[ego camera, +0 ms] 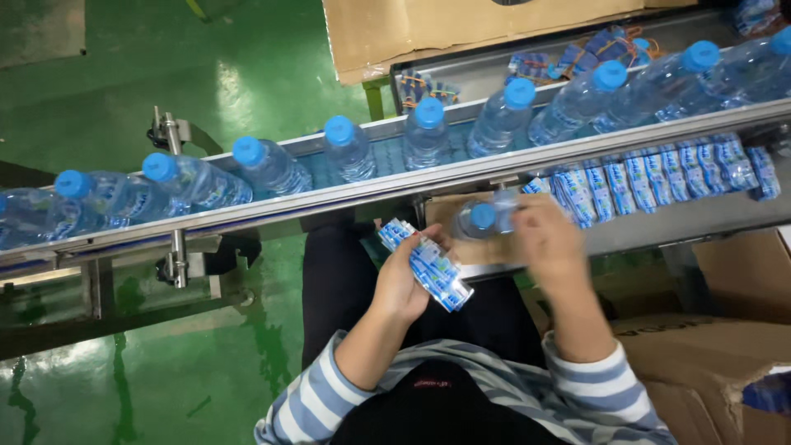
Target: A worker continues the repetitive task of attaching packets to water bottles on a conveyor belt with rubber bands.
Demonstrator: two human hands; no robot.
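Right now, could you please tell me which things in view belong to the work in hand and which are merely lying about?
In hand:
- left hand holding a stack of blue-and-white labels
- right hand on a blue-capped bottle
- row of label bundles on the shelf

Lying about:
- bottles on the conveyor
- cardboard boxes
- banded bundles in the far tray

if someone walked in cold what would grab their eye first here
Most likely the row of clear bottles with bright blue caps, riding the conveyor slantwise across the top over a glossy green floor. Next, at centre, the left hand holds a stack of blue-and-white labels, while the right hand has a blue-capped bottle in its grip. More label bundles line the shelf on the right.
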